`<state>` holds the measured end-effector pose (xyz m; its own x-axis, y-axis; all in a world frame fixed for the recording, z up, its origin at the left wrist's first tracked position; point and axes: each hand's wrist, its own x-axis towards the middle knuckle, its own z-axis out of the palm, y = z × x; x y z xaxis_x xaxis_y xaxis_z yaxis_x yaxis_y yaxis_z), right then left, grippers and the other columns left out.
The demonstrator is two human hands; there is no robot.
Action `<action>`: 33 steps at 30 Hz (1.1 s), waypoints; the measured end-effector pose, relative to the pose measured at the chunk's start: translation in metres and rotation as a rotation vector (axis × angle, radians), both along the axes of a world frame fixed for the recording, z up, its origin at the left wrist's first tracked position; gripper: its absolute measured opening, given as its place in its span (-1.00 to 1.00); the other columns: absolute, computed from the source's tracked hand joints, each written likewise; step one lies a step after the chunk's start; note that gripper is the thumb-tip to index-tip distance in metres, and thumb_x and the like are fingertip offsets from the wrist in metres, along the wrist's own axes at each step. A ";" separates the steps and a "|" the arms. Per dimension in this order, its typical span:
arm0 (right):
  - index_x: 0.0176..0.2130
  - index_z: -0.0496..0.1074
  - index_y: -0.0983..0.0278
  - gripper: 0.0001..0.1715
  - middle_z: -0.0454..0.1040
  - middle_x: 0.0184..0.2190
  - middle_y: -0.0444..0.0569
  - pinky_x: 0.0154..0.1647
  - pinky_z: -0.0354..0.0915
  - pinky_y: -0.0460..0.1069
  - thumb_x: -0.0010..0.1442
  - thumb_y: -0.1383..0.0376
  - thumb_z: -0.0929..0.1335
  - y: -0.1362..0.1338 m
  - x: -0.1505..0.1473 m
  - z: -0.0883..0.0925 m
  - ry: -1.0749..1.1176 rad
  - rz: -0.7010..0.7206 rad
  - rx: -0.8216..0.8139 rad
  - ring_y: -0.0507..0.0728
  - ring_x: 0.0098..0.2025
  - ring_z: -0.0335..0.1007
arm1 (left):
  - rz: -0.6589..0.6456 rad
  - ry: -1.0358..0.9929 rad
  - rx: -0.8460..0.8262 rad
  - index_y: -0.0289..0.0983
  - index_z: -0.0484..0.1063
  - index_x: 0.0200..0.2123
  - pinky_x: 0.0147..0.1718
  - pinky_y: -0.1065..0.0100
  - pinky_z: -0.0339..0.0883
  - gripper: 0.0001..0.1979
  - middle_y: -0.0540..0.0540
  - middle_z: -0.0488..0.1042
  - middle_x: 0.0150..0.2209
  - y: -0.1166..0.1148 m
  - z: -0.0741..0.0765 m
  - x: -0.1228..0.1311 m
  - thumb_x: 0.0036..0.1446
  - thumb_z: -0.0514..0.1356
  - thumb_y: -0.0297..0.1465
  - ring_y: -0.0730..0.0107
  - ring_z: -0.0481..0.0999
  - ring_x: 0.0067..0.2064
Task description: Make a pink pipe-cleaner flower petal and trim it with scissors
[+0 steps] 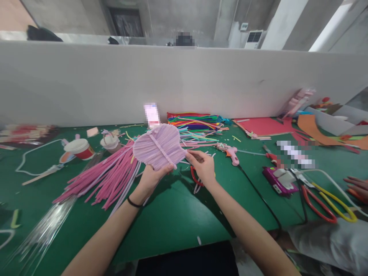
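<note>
A flat lilac piece (171, 140) made of pipe cleaners laid side by side is held up above the table. Its left side is rounded, it narrows to a point on the right, and one strip crosses it diagonally. My left hand (153, 178) grips its lower edge, thumb on the strip's lower end. At the pointed right end, my right hand (204, 165) pinches the tip between thumb and fingers. Beneath my right hand lie red-handled scissors (196, 178), partly hidden. Pink pipe cleaners (100, 178) fan out left of my left hand.
A pink glue gun (233, 155) lies to the right, its black cord trailing forward. Beyond it are a purple power strip (277, 183), red-and-yellow-handled scissors (319, 203) and another person's hand (358, 188). Coloured pipe cleaners (195, 122) lie behind; a paper cup (83, 150) stands left.
</note>
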<state>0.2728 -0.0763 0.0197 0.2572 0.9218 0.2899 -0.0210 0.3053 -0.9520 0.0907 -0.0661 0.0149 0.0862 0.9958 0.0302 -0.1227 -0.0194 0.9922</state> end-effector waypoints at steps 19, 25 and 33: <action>-0.41 0.46 0.23 -0.66 0.52 -0.51 -0.11 -0.25 0.42 0.04 0.01 0.01 0.45 0.000 -0.003 0.001 0.149 0.051 -0.074 0.09 -0.44 0.46 | -0.158 0.124 -0.041 -0.35 0.56 -0.40 -0.44 0.39 0.31 -0.73 -0.11 0.55 -0.48 -0.001 0.002 -0.004 -0.13 0.42 -0.27 0.36 0.48 -0.44; -0.36 0.50 0.23 -0.65 0.55 -0.45 -0.07 -0.31 0.38 0.00 0.01 0.01 0.45 0.007 0.006 -0.003 0.043 0.171 -0.127 0.12 -0.37 0.48 | -0.140 0.061 -0.060 -0.32 0.57 -0.24 -0.39 0.36 0.35 -0.63 -0.12 0.59 -0.38 0.004 0.001 -0.005 -0.16 0.44 -0.30 0.34 0.50 -0.40; -0.44 0.50 0.22 -0.65 0.54 -0.50 -0.09 -0.33 0.33 -0.02 0.05 -0.01 0.43 0.007 0.007 -0.005 -0.044 0.155 -0.117 0.09 -0.41 0.44 | -0.251 0.053 -0.065 -0.33 0.57 -0.30 -0.40 0.34 0.35 -0.70 -0.16 0.59 -0.39 0.003 0.004 -0.007 -0.05 0.36 -0.23 0.29 0.52 -0.41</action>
